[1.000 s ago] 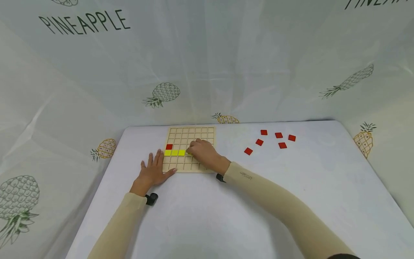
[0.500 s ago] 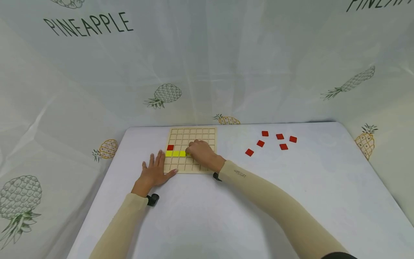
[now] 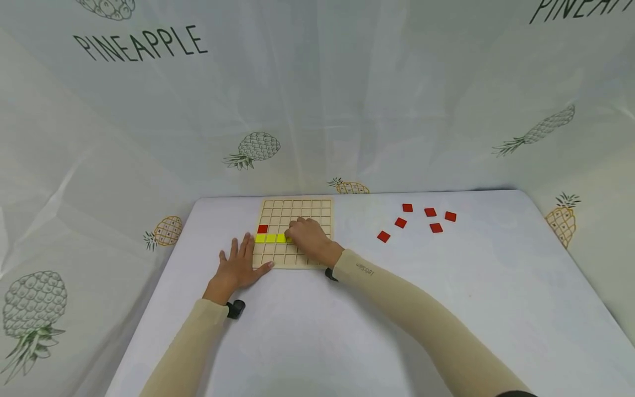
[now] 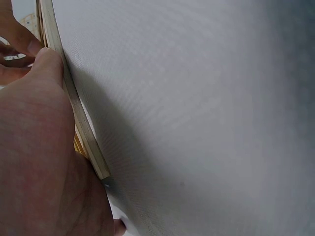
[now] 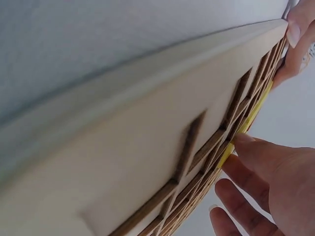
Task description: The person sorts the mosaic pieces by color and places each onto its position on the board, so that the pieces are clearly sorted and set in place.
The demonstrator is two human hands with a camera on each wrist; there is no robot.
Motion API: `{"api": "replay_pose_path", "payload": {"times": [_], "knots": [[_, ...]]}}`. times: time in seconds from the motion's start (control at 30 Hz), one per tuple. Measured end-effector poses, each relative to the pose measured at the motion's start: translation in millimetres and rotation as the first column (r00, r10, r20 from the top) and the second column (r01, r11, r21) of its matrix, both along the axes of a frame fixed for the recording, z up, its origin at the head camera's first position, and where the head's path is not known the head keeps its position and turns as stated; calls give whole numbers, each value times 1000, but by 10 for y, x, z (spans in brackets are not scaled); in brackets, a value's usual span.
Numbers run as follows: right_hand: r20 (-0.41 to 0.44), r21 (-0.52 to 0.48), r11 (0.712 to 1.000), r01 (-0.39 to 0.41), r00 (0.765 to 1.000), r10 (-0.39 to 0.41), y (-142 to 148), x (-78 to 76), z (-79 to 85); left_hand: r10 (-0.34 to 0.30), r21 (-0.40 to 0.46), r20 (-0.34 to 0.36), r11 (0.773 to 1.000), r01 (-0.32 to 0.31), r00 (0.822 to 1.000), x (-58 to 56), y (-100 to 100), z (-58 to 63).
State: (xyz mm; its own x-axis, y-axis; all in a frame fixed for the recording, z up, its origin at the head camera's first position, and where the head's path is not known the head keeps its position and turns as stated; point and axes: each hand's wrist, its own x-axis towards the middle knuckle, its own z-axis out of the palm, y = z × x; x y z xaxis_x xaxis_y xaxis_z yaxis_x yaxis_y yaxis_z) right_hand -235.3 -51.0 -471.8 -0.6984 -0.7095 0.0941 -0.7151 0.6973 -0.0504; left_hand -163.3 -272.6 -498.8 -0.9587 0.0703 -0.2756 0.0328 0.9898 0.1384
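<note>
A light wooden board (image 3: 297, 205) with a grid of square recesses lies on the table. A row of yellow square tiles (image 3: 270, 238) crosses its left half, and one red tile (image 3: 262, 229) sits just above the row's left end. My left hand (image 3: 235, 270) lies with spread fingers along the board's left side, its thumb at the front edge. My right hand (image 3: 312, 240) is over the middle of the board. Its thumb and index finger pinch a yellow tile (image 5: 225, 155) at the row's right end, close against the grid, as the right wrist view shows.
Several loose red tiles (image 3: 401, 223) lie scattered on the white table (image 3: 397, 309), right of the board. Behind the table hangs a pale curtain (image 3: 377, 110) printed with pineapples. A black wrist camera (image 3: 236, 309) is strapped to the left wrist.
The whole head view has shifted slightly downward. The right hand stays at the end of the yellow row with only slight movement, and the left hand keeps its place on the board.
</note>
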Motion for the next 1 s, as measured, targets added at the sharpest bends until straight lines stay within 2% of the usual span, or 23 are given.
{"api": "replay_pose_path", "payload": {"times": [0.27, 0.37, 0.53, 0.8, 1.0], "knots": [[-39, 86, 996, 11, 999, -8, 42, 52, -22, 2, -1, 24, 1000, -2, 1000, 58, 103, 182], [-58, 124, 992, -3, 998, 10, 79, 97, -17, 7, -8, 19, 1000, -7, 1000, 70, 109, 199], [-86, 119, 993, -2, 996, 13, 229, 193, 16, 8, 0, 18, 1000, -8, 1000, 61, 73, 148], [-149, -33, 998, 49, 987, -53, 750, 262, 57, 1, 36, -3, 999, -1, 1000, 19, 2, 3], [-155, -23, 994, 109, 982, -112, 1179, 269, 116, 4, 44, -6, 999, -4, 1000, 35, 17, 38]]}}
